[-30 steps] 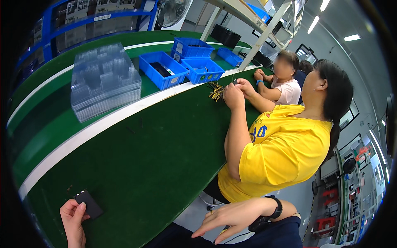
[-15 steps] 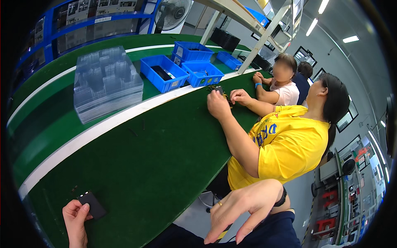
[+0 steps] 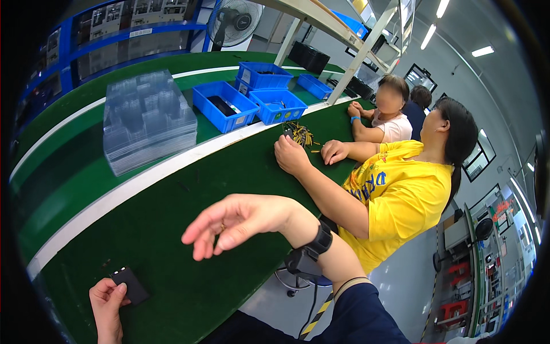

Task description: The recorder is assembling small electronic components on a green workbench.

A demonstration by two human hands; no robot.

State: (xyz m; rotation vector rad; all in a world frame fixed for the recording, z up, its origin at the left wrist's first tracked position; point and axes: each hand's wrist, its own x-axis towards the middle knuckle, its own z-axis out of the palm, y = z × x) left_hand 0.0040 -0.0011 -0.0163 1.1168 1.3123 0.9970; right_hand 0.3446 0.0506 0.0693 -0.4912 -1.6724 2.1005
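Near the lower left, my left hand (image 3: 105, 304) pinches a flat black rectangular piece (image 3: 134, 286) between thumb and fingers. Small shiny bits show along the upper edge of this piece, too small to name. My right hand (image 3: 240, 222) hangs in the air over the green worktable (image 3: 189, 286), fingers apart and loosely bent, with nothing in it. Around my right wrist is a black strap with a black module (image 3: 303, 262) and a cable. Just past the piece lies a tiny dark scrap (image 3: 106, 263).
A stack of clear plastic trays (image 3: 150, 126) stands beyond the white divider strip (image 3: 166, 163), beside blue bins (image 3: 226, 106). To the right, a co-worker in a yellow shirt (image 3: 401, 189) sits by a pile of small yellow-and-black parts (image 3: 301, 134). More people sit farther along.
My right hand has swung left and up from beside the table edge to above the table. My left hand keeps its hold, barely shifted. The co-worker's hands moved slightly nearer, uncovering the parts pile.
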